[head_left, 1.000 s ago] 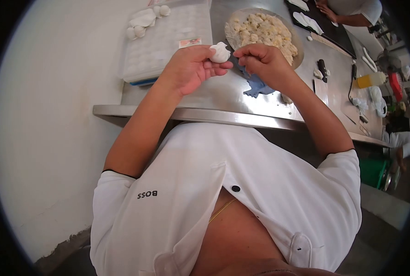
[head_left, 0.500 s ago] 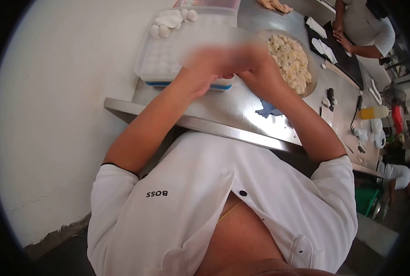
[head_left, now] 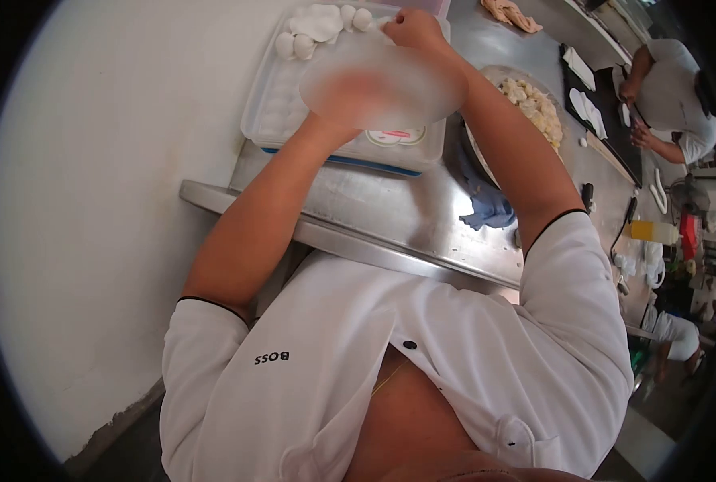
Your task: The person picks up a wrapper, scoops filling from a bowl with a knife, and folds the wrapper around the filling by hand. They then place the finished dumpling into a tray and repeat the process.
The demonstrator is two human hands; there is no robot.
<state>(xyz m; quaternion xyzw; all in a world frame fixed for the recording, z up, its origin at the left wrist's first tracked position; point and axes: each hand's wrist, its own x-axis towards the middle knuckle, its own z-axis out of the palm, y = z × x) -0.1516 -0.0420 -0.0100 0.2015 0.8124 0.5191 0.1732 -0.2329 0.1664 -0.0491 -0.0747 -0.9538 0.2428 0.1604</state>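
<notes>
My left hand [head_left: 356, 98] is over the near part of a translucent plastic tray [head_left: 253, 120]; a blur covers its fingers, so its grip is hidden. My right hand [head_left: 416, 30] has reached the tray's far right corner, its fingers curled closed; what they hold, if anything, cannot be made out. Several small white dough balls [head_left: 295, 46] and a flat white piece [head_left: 316, 22] lie at the tray's far left. A round label [head_left: 395, 135] shows at the near right of the tray. Right of it, partly behind my right forearm, stands a bowl of pale chunky filling [head_left: 534, 108].
A blue cloth [head_left: 486, 207] lies on the steel table [head_left: 358, 197] by the bowl. Farther right are a black board [head_left: 607, 149] with white cloths, a yellow bottle [head_left: 653, 232] and a co-worker [head_left: 671, 96]. A wall [head_left: 117, 161] borders the left side.
My hands were close together over the tray; now my right hand has moved away to its far right corner. My left hand stays over the tray. The view has shifted slightly.
</notes>
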